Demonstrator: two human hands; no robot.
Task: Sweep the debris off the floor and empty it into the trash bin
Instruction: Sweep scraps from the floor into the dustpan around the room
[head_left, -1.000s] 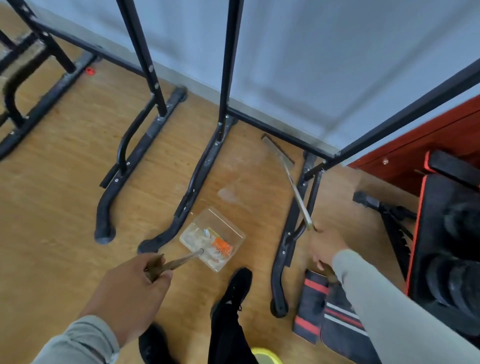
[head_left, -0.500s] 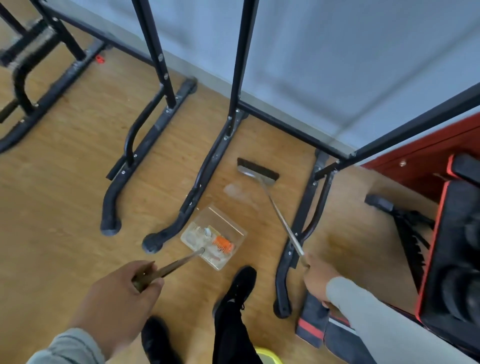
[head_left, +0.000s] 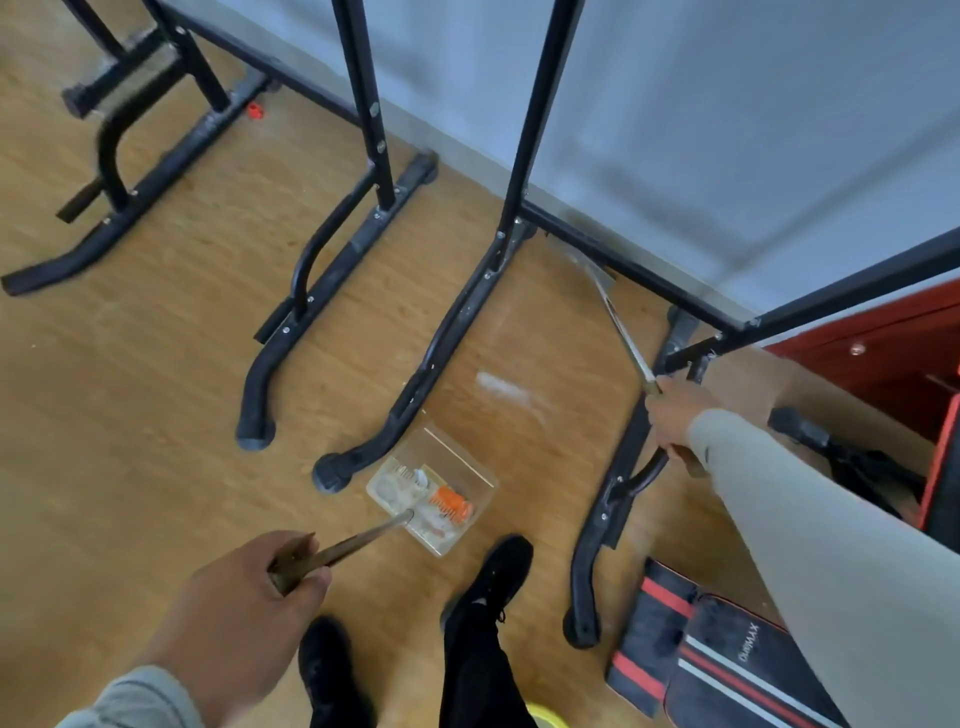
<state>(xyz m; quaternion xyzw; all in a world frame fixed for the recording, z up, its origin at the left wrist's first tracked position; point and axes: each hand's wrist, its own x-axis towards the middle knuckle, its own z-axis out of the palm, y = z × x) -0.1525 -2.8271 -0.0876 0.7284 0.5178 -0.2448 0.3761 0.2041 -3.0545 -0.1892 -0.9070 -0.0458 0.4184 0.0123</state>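
Observation:
A clear plastic dustpan (head_left: 457, 470) rests on the wooden floor just ahead of my feet, holding white scraps and orange debris (head_left: 451, 503). My left hand (head_left: 244, 608) grips its long handle (head_left: 353, 540). My right hand (head_left: 675, 415) grips the thin broom handle (head_left: 623, 338), which slants up and away. The broom head (head_left: 589, 267) is blurred, close to the wall beside the black frame bar. A pale smear of dust (head_left: 501, 387) lies on the floor between the dustpan and the broom.
Black exercise frames (head_left: 447, 332) stand with curved feet across the floor and uprights along the grey wall. A red and black bench pad (head_left: 691, 654) lies at lower right. A red cabinet (head_left: 883, 343) stands at the right. A yellow edge (head_left: 545, 719) shows at the bottom.
The broom head has swung away from the dustpan, back toward the wall, and my right hand has moved up and right. The dustpan and my left hand have stayed put.

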